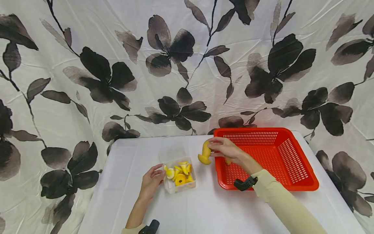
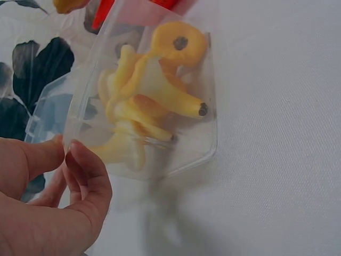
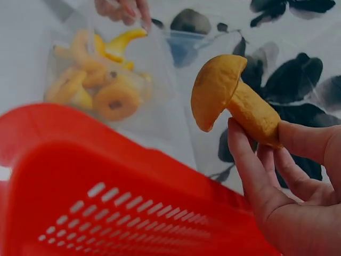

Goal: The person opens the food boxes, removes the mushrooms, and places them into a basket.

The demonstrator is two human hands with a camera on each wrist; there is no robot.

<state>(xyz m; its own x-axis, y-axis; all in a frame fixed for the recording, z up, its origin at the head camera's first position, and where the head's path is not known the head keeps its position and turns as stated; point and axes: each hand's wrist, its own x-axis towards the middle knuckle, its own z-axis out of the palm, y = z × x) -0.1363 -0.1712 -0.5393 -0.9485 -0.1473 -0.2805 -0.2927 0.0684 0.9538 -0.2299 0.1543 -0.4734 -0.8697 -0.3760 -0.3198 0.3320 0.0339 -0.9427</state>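
Note:
My right hand [image 1: 223, 148] holds a yellow-brown toy mushroom [image 1: 206, 151] by its stem, between thumb and fingertips. In the right wrist view the mushroom's cap [image 3: 216, 90] points away from the palm. The mushroom is beside the left rim of the red plastic basket [image 1: 314, 185]. My left hand [image 1: 152, 180] pinches the rim of a clear plastic box [image 1: 181, 188] at its left side, thumb against fingers, as the left wrist view shows. Several yellow toy mushrooms [image 2: 160, 88] lie heaped inside that box, some with dark spots on their ends.
Within the basket another yellow piece [image 1: 228, 161] shows, partly hidden by my right forearm. A clear flap or lid [image 1: 173, 152] lies behind the box. White cloth covers the table [image 1: 204, 208], and a floral curtain [image 1: 175, 81] hangs along its back edge.

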